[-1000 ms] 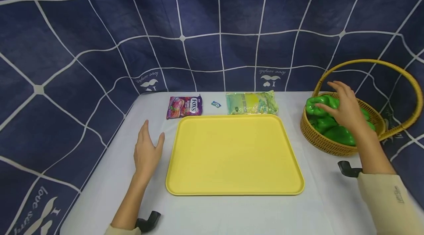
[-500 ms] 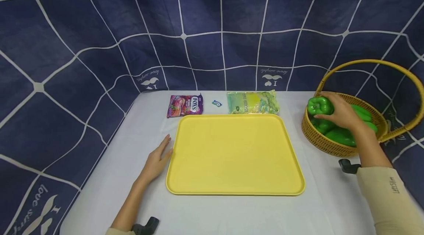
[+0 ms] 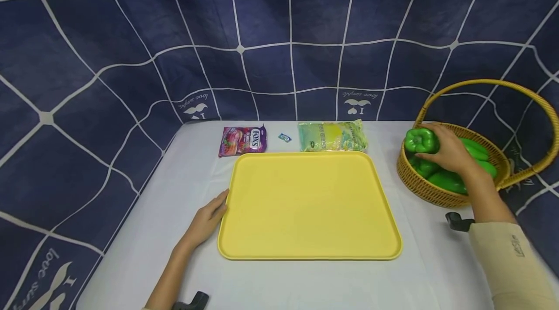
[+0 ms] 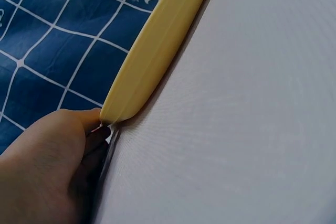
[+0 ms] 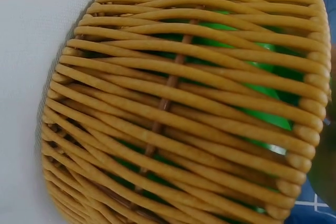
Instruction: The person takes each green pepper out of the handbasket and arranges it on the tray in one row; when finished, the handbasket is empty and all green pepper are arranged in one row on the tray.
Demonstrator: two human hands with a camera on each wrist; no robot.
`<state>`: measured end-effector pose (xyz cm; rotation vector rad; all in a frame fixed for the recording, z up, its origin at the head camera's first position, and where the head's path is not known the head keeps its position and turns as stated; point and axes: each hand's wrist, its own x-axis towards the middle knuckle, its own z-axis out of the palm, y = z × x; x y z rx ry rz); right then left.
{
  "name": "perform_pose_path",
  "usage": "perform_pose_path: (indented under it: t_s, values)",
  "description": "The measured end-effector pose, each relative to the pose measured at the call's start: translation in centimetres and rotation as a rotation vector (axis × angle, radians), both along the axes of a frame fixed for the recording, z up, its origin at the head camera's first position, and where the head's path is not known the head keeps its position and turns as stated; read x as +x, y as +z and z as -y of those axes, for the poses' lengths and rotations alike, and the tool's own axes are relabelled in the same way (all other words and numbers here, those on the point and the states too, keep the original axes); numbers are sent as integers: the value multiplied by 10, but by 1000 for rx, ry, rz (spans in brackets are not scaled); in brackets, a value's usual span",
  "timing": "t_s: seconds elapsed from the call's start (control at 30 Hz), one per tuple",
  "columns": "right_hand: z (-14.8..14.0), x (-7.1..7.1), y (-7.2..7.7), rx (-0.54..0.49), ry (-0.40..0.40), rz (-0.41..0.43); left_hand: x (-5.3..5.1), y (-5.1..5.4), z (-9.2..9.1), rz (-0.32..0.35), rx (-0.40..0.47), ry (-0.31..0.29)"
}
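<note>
In the head view my right hand (image 3: 450, 150) grips a glossy green bell pepper (image 3: 421, 140) above the near left side of a wicker basket (image 3: 430, 192). More green vegetables (image 3: 450, 180) lie in the basket, partly covered by that hand and forearm. The weave of the basket (image 5: 173, 93) fills most of the right wrist view, with green showing through the gaps. My left hand (image 3: 205, 222) rests at the left edge of a yellow tray (image 3: 310, 205). Its thumb and fingertips touch the tray's rim, and in the left wrist view the hand (image 4: 47, 156) meets one end of the tray (image 4: 152, 51).
Behind the tray lie a purple candy bag (image 3: 242, 140), a small blue-and-white wrapped piece (image 3: 285, 138) and a green-yellow packet (image 3: 333, 136). The basket's tall handle (image 3: 541, 106) arches to the right. A blue checked cloth (image 3: 279, 33) hangs behind the white table (image 3: 305, 285).
My right hand has come down into the basket and taken hold of the bell pepper. The left hand has moved right and lowered to the tray's left edge.
</note>
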<state>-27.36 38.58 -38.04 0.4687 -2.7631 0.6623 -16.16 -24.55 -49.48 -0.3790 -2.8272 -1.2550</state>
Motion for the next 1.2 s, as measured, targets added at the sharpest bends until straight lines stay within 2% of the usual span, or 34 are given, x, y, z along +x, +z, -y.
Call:
perform_pose_path:
  t_s: [0.27,0.47,0.6,0.77,0.87,0.97,1.2]
  values:
    - [13,18,13,-98,-53,-61,2,0,2,-2,-1,12]
    - [37,29,27,-144,-45,-121,1,1,4,-6,1,23]
    - [61,31,34,-169,-24,-160,1,0,5,-11,-3,19]
    - [101,24,35,-213,40,-181,0,1,5,-15,2,22]
    - [130,18,33,-290,108,-155,0,1,5,-15,4,23]
    - [162,13,29,-357,137,-107,0,0,4,-17,2,21]
    - [232,8,9,-455,180,102,1,-1,4,-18,11,22]
